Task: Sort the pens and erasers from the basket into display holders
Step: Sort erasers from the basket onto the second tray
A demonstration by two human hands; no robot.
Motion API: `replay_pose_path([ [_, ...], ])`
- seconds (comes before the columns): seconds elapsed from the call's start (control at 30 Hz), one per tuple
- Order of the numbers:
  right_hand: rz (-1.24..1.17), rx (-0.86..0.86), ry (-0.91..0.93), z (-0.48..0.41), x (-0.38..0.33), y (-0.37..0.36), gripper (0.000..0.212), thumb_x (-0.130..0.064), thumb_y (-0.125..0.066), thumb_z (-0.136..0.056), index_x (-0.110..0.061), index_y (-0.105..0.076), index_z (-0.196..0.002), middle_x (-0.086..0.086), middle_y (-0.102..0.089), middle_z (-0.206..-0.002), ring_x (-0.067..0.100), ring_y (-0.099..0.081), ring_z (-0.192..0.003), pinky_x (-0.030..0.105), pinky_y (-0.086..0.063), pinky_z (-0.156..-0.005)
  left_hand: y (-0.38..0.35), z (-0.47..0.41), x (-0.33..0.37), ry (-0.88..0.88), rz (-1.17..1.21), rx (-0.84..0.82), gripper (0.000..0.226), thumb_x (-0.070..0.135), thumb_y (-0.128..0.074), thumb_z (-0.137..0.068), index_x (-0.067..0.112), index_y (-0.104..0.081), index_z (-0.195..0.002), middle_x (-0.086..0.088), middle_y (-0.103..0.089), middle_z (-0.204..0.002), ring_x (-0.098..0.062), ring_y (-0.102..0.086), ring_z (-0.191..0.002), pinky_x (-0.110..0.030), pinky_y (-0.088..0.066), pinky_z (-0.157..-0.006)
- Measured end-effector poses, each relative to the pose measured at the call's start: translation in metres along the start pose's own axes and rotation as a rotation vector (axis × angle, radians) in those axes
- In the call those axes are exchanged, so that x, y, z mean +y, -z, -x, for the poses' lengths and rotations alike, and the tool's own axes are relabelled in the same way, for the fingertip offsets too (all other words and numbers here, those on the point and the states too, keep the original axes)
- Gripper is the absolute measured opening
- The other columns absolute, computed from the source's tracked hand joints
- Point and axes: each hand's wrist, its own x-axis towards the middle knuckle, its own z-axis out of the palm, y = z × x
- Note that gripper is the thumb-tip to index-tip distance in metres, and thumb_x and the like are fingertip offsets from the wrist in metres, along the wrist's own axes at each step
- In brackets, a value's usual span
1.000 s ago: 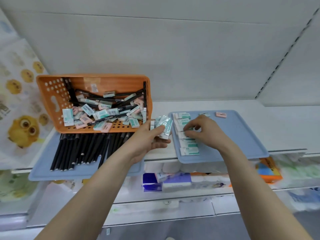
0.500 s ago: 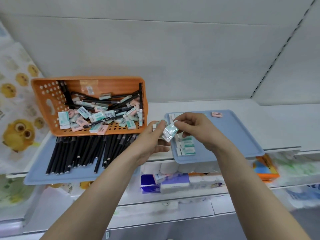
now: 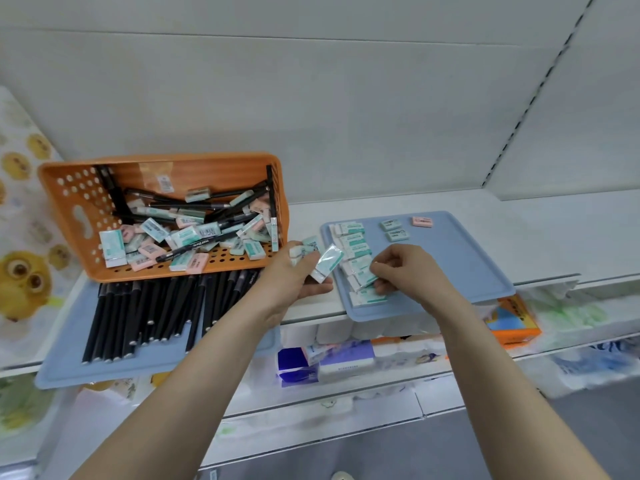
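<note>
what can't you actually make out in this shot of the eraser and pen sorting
Head view only:
- Count in the bunch of erasers: the left hand covers part of it.
- The eraser the right hand pinches: mostly hidden by that hand.
- Print on wrappers in the orange basket: too small, blurred.
- Far ends of the black pens on the left tray: under the basket.

1 orange basket [image 3: 214, 174], 2 blue trays [image 3: 69, 362] [image 3: 450, 258] and 2 hands [image 3: 294, 275] [image 3: 405, 268].
</note>
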Motion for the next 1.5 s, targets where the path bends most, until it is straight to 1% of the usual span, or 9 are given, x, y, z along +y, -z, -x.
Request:
replay_pose_path([
  [0.23,0.381,0.232,0.149,0.007,-0.014,-0.014,0.018,-0.035,-0.062,-0.092,-0.021,-0.057,-0.102,-0.006,-0.059,-0.079,0.011,-0.054,-0.072,0.029,-0.04,-0.065,0.0,0.003,-0.001,-0.038,-0.073,-0.037,0.017,0.014,-0.051,-0.1,0.003,-0.052,-0.113,-0.013,-0.063,-0.094,-0.016,-0.068,-0.068,-0.026,-0.058,-0.064],
  [0.4,-0.107,-0.071,0.218,0.022,-0.037,-0.014,0.009,-0.022,-0.066,-0.091,-0.018,-0.068,-0.099,0.0,-0.07,-0.083,0.009,-0.062,-0.065,0.022,-0.051,-0.061,-0.006,0.007,0.004,-0.06,-0.089,-0.107,0.009,0.014,-0.05,-0.1,0.01,-0.055,-0.107,-0.011,-0.068,-0.094,-0.018,-0.071,-0.072,-0.026,-0.058,-0.063],
  [0.57,-0.189,-0.025,0.115,0.021,-0.018,0.011,0.006,-0.006,-0.07,-0.087,-0.01,-0.069,-0.091,0.009,-0.067,-0.075,0.015,-0.065,-0.066,0.023,-0.053,-0.06,0.004,0.009,0.001,-0.055,-0.118,-0.069,0.013,0.012,-0.049,-0.101,0.005,-0.061,-0.103,-0.008,-0.068,-0.092,-0.018,-0.071,-0.076,-0.024,-0.057,-0.063],
  [0.7,-0.144,-0.151,-0.021,0.028,-0.008,0.018,0.01,0.001,-0.07,-0.085,-0.001,-0.068,-0.095,0.012,-0.065,-0.078,0.023,-0.07,-0.068,0.022,-0.058,-0.065,0.01,0.009,-0.001,-0.066,-0.127,-0.045,0.008,0.009,-0.056,-0.097,0.005,-0.062,-0.093,-0.009,-0.062,-0.083,-0.014,-0.066,-0.071,-0.023,-0.057,-0.064],
  [1.0,0.023,-0.073,-0.049,0.021,-0.002,0.009,0.006,-0.007,-0.069,-0.082,-0.01,-0.07,-0.087,0.005,-0.07,-0.068,0.023,-0.069,-0.07,0.027,-0.052,-0.057,0.005,0.009,-0.002,-0.069,-0.076,-0.08,0.008,0.006,-0.06,-0.093,0.006,-0.06,-0.102,-0.007,-0.068,-0.083,-0.013,-0.068,-0.068,-0.025,-0.059,-0.068],
  [1.2,0.386,0.043,0.124,0.016,-0.007,0.01,0.009,-0.026,-0.077,-0.079,-0.024,-0.069,-0.083,-0.007,-0.068,-0.077,0.007,-0.059,-0.071,0.017,-0.041,-0.059,-0.011,0.003,0.002,-0.056,-0.068,-0.085,0.018,-0.001,-0.064,-0.089,0.001,-0.061,-0.106,-0.01,-0.071,-0.086,-0.014,-0.068,-0.066,-0.022,-0.058,-0.063],
  [1.27,0.124,0.081,0.185,0.012,-0.01,0.013,0.006,-0.024,-0.069,-0.088,-0.019,-0.07,-0.089,-0.004,-0.071,-0.079,0.009,-0.062,-0.073,0.016,-0.045,-0.061,-0.017,-0.002,0.003,-0.053,-0.085,-0.088,0.02,-0.002,-0.065,-0.088,0.001,-0.062,-0.107,-0.017,-0.07,-0.094,-0.018,-0.069,-0.07,-0.022,-0.058,-0.065],
  [1.37,-0.391,-0.119,0.153,0.01,-0.019,0.015,0.012,-0.018,-0.062,-0.095,-0.011,-0.069,-0.101,0.004,-0.072,-0.087,0.011,-0.065,-0.076,0.021,-0.052,-0.065,-0.028,-0.01,0.003,-0.069,-0.131,-0.094,0.019,0.0,-0.068,-0.086,0.007,-0.064,-0.104,-0.015,-0.072,-0.093,-0.021,-0.07,-0.076,-0.028,-0.06,-0.071],
  [1.5,-0.428,-0.053,0.165,-0.006,-0.009,0.025,0.014,-0.005,-0.068,-0.089,-0.008,-0.07,-0.103,0.007,-0.068,-0.079,0.01,-0.062,-0.065,0.023,-0.052,-0.065,-0.043,-0.021,0.006,-0.088,-0.122,-0.08,0.023,0.001,-0.062,-0.091,0.004,-0.06,-0.113,-0.012,-0.071,-0.089,-0.018,-0.07,-0.072,-0.027,-0.06,-0.071],
])
